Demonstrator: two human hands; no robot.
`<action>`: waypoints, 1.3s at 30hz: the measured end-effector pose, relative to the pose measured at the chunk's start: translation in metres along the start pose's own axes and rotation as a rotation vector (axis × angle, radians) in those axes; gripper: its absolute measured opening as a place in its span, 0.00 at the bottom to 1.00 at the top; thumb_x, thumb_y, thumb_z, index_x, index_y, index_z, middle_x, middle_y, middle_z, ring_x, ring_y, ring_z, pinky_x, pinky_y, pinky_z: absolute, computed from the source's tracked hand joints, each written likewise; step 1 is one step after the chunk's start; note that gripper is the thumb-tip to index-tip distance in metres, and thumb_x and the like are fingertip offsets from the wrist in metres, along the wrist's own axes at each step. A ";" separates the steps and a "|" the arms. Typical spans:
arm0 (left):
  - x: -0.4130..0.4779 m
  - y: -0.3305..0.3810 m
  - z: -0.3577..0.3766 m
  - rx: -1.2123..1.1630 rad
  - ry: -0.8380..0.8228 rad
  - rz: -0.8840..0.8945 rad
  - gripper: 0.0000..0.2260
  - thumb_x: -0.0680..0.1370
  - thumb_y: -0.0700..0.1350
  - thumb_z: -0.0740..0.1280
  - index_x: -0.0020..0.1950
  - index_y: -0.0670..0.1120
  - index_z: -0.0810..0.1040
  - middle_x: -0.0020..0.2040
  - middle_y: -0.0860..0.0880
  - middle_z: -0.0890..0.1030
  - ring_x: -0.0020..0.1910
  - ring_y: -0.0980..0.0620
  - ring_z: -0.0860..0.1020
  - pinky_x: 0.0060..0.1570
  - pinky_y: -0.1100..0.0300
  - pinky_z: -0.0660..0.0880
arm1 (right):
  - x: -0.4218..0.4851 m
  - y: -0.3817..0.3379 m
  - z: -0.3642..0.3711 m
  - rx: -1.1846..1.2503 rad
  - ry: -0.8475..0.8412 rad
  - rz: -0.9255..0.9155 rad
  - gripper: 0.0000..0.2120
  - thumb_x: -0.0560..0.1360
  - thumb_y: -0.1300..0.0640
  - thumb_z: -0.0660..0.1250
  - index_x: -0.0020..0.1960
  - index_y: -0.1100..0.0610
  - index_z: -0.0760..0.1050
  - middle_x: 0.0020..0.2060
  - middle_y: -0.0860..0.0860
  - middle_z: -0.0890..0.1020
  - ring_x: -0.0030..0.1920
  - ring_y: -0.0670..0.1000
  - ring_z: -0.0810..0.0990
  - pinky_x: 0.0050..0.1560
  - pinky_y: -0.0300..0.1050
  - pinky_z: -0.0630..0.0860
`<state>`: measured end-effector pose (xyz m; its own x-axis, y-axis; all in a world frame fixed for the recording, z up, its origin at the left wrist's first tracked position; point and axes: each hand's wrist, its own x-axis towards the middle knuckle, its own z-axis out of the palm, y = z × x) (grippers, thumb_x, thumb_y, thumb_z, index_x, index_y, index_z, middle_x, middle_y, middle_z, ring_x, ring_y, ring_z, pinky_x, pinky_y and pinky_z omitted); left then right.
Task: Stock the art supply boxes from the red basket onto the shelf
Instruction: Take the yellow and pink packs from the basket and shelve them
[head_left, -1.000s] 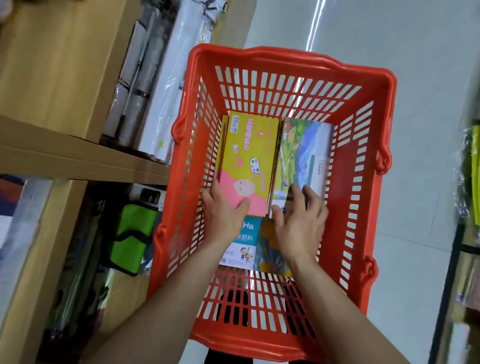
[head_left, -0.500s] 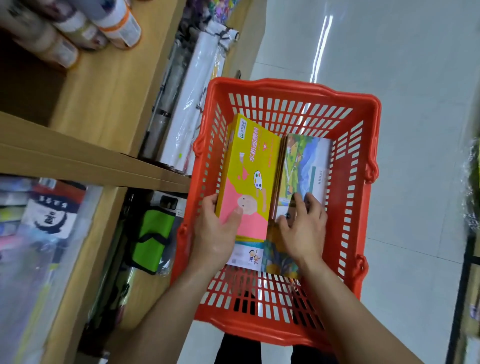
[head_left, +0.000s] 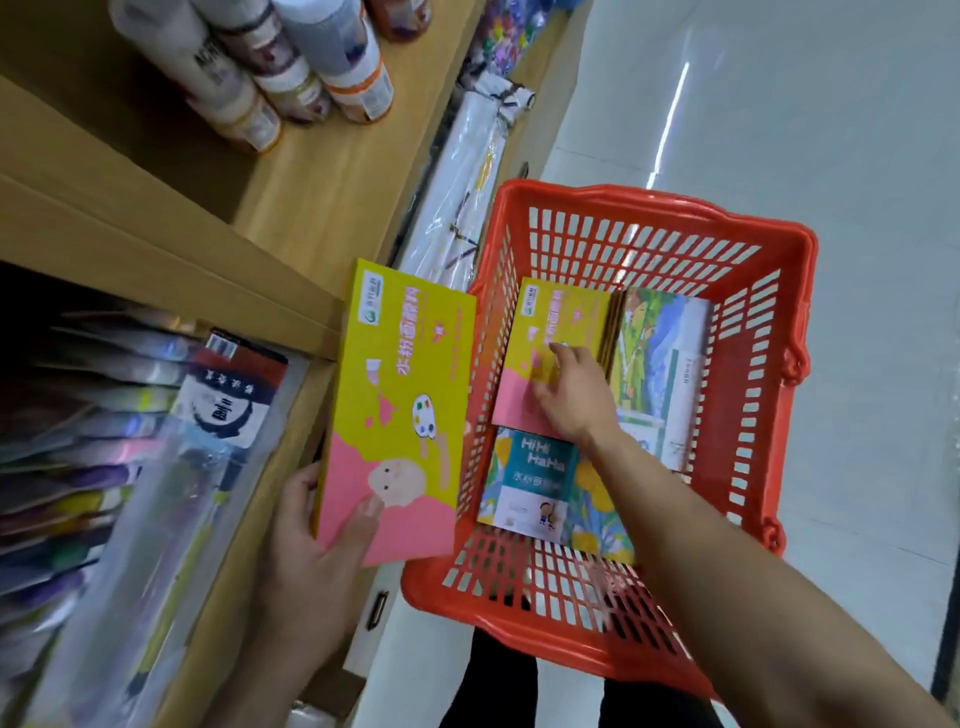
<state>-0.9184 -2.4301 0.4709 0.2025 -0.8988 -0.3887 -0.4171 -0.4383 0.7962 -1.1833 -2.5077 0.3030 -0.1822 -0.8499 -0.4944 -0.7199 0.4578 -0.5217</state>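
Landmark: red basket (head_left: 779, 395), slotted walls, on the floor.

Left of the basket: wooden shelf (head_left: 291, 208), pale boards. The upper board carries lying paint bottles (head_left: 291, 67) at the back; bare wood in front of them. The bay under it is packed with wrapped packs (head_left: 104, 441).

Just left of the basket's left wall: yellow-and-pink box (head_left: 400, 410), flat and long, cartoon face and palette printed on it. It is fully outside the basket, its far end at the shelf's front edge. Left hand (head_left: 317, 540) is clamped on its near end: thumb on the printed face, fingers wrapped under the left edge.

Inside the basket: second yellow-and-pink box (head_left: 550, 332), same print, by the left wall. Right hand (head_left: 571, 395) lies flat on it, fingers spread, not gripping. Near side: teal "HiHi HaHa" box (head_left: 540, 483). Right of the hand: landscape-print box (head_left: 660, 364). Basket's far end and near end are empty floor grid.
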 end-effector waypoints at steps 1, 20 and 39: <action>0.000 -0.005 0.002 -0.016 -0.007 -0.009 0.16 0.65 0.60 0.70 0.53 0.68 0.76 0.47 0.65 0.83 0.43 0.65 0.82 0.38 0.66 0.76 | 0.017 0.000 -0.001 -0.053 0.019 -0.011 0.29 0.77 0.51 0.65 0.75 0.61 0.67 0.70 0.62 0.71 0.69 0.63 0.71 0.68 0.54 0.69; 0.007 -0.041 0.023 -0.164 0.051 0.005 0.22 0.64 0.45 0.73 0.49 0.70 0.80 0.45 0.58 0.86 0.38 0.61 0.84 0.32 0.70 0.78 | 0.103 0.015 0.019 -0.368 0.175 -0.026 0.52 0.61 0.27 0.66 0.76 0.54 0.59 0.74 0.57 0.64 0.76 0.63 0.59 0.70 0.64 0.63; 0.009 -0.046 0.035 -0.174 0.016 -0.024 0.21 0.64 0.50 0.76 0.55 0.64 0.79 0.49 0.57 0.86 0.41 0.58 0.85 0.34 0.67 0.79 | 0.114 0.004 0.006 -0.309 0.330 -0.018 0.35 0.66 0.30 0.63 0.60 0.56 0.73 0.57 0.58 0.73 0.58 0.63 0.74 0.60 0.61 0.67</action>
<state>-0.9287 -2.4178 0.4145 0.2248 -0.8876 -0.4021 -0.2524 -0.4516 0.8558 -1.2030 -2.6011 0.2410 -0.3361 -0.9175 -0.2128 -0.8816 0.3859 -0.2716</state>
